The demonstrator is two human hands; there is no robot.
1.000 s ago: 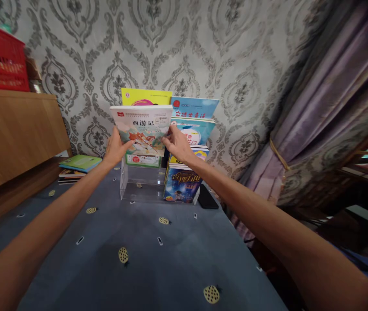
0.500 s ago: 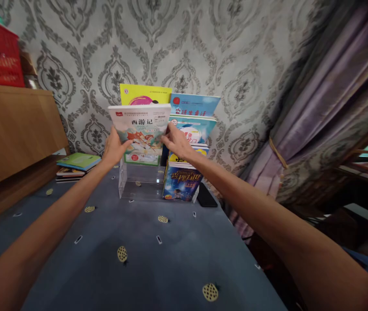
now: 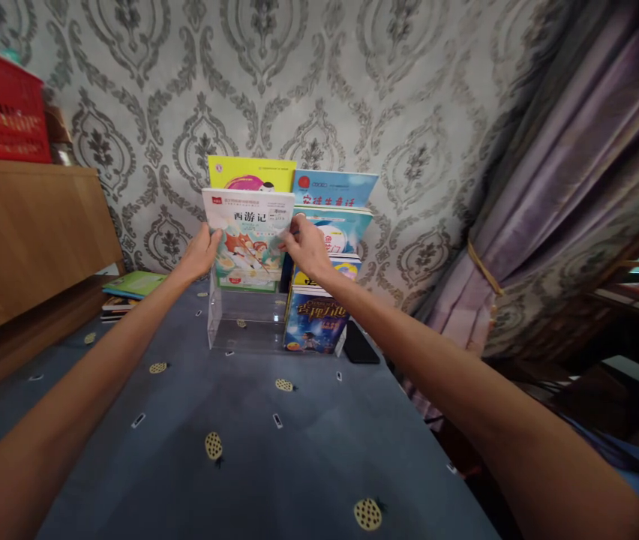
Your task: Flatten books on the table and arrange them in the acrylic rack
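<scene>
An upright picture book [image 3: 252,247] with a white top and an orange-and-green drawing stands in the left half of a clear acrylic book rack [image 3: 246,334]. My left hand [image 3: 200,251] is closed at its left edge, thumb towards the front. My right hand [image 3: 305,244] pinches the right edge. Behind it rises a yellow book [image 3: 252,169]. The rack's right half holds a light blue book [image 3: 339,184] at the back, a turquoise book [image 3: 347,225] before it, and a dark blue book [image 3: 316,322] at the front.
A black phone [image 3: 360,343] lies right of the rack. To the left, a short stack of books [image 3: 133,285] rests on the blue tablecloth [image 3: 252,480] beside a wooden cabinet [image 3: 32,232] with a red basket [image 3: 4,112]. A purple curtain [image 3: 522,195] hangs at right.
The white-topped book has moved down and back, more upright, against the books behind it. My left hand has slid outwards from its front to its left edge. The view has shifted slightly.
</scene>
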